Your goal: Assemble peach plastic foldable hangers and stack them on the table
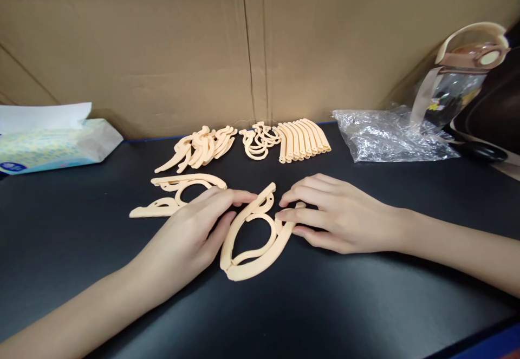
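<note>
A cream plastic folding hanger assembly [254, 242] lies on the black table [317, 305] between both hands. My left hand [199, 229] rests flat beside it, its fingertips touching the left curved arm. My right hand [337, 213] presses its fingertips against the right arm and the hook part. Fingers of both hands are stretched out, laid on the parts rather than wrapped round them. Another joined cream piece [174, 194] sits just left of my left hand.
At the back lie a heap of curved cream arms [203, 148], several hooks [258, 139] and a row of straight-ended arms [303, 137]. A tissue pack [49, 139] is far left, a clear plastic bag [390, 134] and a bottle [459, 77] far right. Cardboard wall behind.
</note>
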Available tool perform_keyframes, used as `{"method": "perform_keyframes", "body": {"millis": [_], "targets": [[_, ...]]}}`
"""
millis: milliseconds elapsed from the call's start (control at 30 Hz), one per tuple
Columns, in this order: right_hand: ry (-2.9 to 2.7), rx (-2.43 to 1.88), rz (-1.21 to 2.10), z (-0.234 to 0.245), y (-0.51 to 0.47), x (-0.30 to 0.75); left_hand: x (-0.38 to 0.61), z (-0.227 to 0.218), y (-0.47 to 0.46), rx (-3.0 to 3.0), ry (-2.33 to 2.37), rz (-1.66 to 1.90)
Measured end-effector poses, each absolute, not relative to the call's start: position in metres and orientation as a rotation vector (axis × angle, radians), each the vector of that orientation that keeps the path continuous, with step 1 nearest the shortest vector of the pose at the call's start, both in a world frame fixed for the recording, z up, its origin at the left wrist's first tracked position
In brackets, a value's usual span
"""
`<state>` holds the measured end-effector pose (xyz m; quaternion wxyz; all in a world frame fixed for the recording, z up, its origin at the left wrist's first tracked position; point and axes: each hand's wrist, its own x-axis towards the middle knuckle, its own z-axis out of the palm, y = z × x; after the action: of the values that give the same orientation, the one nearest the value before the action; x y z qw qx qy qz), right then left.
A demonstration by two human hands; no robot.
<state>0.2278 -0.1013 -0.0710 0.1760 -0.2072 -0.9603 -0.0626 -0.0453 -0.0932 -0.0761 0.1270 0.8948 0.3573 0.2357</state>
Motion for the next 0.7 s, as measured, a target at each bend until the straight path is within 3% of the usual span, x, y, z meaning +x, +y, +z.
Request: {"method": "perform_keyframes", "body": {"millis": [700], "targets": [[-2.487,-0.749,-0.082,-0.0741,-0.0958,0.2298,-0.0459,-0.0743,-0.1018,2.714,0.926,0.653]]}}
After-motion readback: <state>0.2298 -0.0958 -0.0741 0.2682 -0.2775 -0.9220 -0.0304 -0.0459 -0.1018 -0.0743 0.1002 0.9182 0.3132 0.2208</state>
